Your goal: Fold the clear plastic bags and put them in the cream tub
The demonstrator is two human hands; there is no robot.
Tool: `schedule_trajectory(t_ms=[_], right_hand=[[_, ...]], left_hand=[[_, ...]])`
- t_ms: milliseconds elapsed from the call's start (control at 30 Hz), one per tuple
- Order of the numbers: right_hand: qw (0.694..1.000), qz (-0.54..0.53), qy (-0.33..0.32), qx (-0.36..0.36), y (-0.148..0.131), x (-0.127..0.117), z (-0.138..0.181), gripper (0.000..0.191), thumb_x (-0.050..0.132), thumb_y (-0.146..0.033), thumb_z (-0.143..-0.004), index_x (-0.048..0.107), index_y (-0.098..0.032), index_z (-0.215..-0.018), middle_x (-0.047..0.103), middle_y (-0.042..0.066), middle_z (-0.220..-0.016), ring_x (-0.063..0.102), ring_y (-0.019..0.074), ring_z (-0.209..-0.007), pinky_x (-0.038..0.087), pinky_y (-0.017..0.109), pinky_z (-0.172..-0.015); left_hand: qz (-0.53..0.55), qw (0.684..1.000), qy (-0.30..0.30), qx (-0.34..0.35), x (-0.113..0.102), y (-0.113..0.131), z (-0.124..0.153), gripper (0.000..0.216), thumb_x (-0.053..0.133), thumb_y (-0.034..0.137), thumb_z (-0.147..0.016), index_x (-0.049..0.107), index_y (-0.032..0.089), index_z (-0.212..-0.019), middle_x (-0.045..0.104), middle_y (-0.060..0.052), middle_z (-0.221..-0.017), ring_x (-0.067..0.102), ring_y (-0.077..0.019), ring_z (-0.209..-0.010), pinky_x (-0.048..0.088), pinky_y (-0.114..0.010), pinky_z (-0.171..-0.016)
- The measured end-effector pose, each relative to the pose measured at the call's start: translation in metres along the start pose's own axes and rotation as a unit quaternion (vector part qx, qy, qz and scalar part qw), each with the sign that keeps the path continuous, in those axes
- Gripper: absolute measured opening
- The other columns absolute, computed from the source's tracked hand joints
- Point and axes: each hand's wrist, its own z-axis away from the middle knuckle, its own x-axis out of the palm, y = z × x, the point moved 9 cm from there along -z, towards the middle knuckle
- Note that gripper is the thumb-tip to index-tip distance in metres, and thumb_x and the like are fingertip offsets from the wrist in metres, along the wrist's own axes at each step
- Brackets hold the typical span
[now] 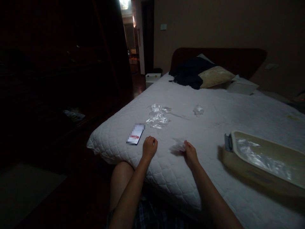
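Observation:
My right hand pinches a piece of clear plastic, perhaps a small bag, just over the white quilted bed cover. The plastic sticks out to the left of the fingertips. My left hand is curled closed beside it, with nothing visible in its fingers. Left of that hand lies a phone with its screen lit. Beyond both hands, a crumpled heap of clear plastic bags rests on the cover. A smaller crumpled clump of plastic lies farther right.
On the right stands an open beige plastic bin with a grey latch and clear plastic inside. Dark cloth and a yellowish pillow lie near the headboard. A small white cabinet stands past the bed's left edge.

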Motion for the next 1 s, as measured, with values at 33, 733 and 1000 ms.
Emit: schedule_trajectory(t_ms=[33,733,1000], right_hand=[[0.998,-0.063,-0.01,0.024,0.006,-0.007,0.003,0.033,0.051,-0.054,-0.073,0.05,-0.02,-0.074,0.052,-0.002,-0.064,0.049,0.0133,-0.056,0.042,0.026,-0.052],[0.952,-0.297,-0.058,0.034,0.007,-0.025,0.027,0.019,0.066,-0.036,-0.069,0.059,-0.024,-0.083,0.063,-0.003,-0.081,0.057,0.0122,-0.075,0.046,0.025,-0.07],[0.966,-0.242,-0.071,0.054,0.012,-0.02,0.028,0.02,0.068,-0.032,-0.067,0.061,-0.02,-0.081,0.06,-0.003,-0.07,0.051,0.0083,-0.058,0.04,0.019,-0.051]], left_hand=[[0.001,1.0,0.002,0.0,-0.001,0.0,0.0,0.018,0.04,0.016,-0.079,0.049,0.018,-0.064,0.051,-0.005,-0.068,0.046,-0.0173,-0.071,0.035,-0.03,-0.067],[0.594,0.74,-0.248,-0.193,0.089,0.103,0.042,0.032,0.073,0.035,-0.056,0.061,0.015,-0.078,0.059,-0.002,-0.074,0.053,-0.0118,-0.069,0.04,-0.023,-0.064],[0.616,0.717,-0.189,-0.265,0.086,0.083,0.048,0.021,0.069,0.031,-0.061,0.06,0.012,-0.068,0.058,-0.002,-0.065,0.052,-0.0103,-0.062,0.039,-0.023,-0.063]])
